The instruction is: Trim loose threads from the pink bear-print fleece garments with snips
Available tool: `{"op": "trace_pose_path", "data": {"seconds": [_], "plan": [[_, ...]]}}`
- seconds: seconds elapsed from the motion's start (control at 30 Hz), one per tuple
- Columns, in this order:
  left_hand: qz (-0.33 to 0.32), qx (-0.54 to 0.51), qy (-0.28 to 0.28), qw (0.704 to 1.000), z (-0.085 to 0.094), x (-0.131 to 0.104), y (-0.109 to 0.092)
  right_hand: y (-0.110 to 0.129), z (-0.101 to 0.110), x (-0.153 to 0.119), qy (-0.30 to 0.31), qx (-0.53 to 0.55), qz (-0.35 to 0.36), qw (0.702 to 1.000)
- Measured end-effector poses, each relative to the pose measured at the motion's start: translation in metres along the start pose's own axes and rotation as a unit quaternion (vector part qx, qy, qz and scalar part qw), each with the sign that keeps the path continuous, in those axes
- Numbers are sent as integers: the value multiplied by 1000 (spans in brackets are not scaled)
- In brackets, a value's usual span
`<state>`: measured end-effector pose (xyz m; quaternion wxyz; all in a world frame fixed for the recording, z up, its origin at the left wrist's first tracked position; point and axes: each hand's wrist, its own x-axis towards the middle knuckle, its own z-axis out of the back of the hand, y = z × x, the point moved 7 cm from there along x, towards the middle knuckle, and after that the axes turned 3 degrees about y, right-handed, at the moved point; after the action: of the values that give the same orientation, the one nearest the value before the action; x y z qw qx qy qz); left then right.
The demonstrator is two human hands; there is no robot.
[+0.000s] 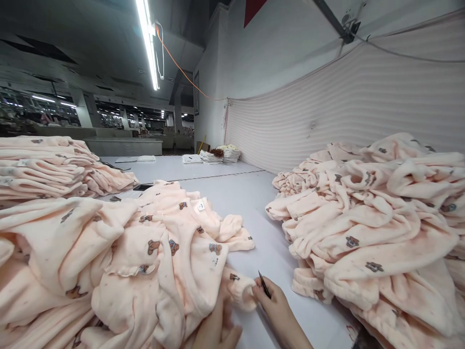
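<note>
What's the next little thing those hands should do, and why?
Probably the right hand should turn the cuff slightly, with the dark pointed tool angled away: its fingers are at the cuff's edge, the tool points up off the cloth, and the left hand is close by.

The single view looks forward and down from the wearer's head, close above the table.

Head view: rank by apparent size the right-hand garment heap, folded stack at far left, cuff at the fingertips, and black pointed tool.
Largest to smallest:
1. garment heap on the right
2. folded stack, far left
3. cuff at the right hand's fingertips
4. black pointed tool in the right hand
</note>
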<state>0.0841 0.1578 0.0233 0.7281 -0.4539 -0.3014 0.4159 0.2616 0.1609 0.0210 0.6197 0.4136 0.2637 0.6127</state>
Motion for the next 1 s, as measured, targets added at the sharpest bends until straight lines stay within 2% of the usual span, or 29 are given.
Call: {"op": "trace_pose_path", "data": {"seconds": [0.1, 0.17, 0.23, 0.3, 0.4, 0.47, 0.57, 0.67, 0.77, 0.9, 1.0], "plan": [[-36, 35, -136, 989, 5, 12, -12, 18, -1, -26, -1, 12, 27, 1000], [-46, -14, -166, 985, 9, 15, -14, 30, 0, -31, -34, -9, 59, 998], [-29, -115, -137, 983, 10, 18, -7, 40, 1, -30, -66, -40, 86, 993], [2, -194, -86, 977, 9, 20, -2, 45, 1, -25, -84, -70, 108, 988], [51, -246, -15, 968, 5, 22, -3, 47, 0, -18, -132, -115, 126, 976], [100, -326, 33, 940, -1, 21, -4, 42, -5, -13, -153, -113, 99, 977], [140, -487, 81, 859, -7, 19, -5, 32, -16, -7, -126, -55, 17, 990], [128, -569, 113, 804, -8, 17, -3, 32, -23, -9, -48, -7, -14, 999], [134, -596, 116, 783, -7, 16, 3, 39, -22, -19, 24, 14, 2, 1000], [141, -623, 110, 761, -9, 12, -3, 54, -13, -32, -8, -60, 63, 996], [156, -629, 113, 753, -11, 8, -8, 59, -17, -35, -30, -110, 76, 991]]}}
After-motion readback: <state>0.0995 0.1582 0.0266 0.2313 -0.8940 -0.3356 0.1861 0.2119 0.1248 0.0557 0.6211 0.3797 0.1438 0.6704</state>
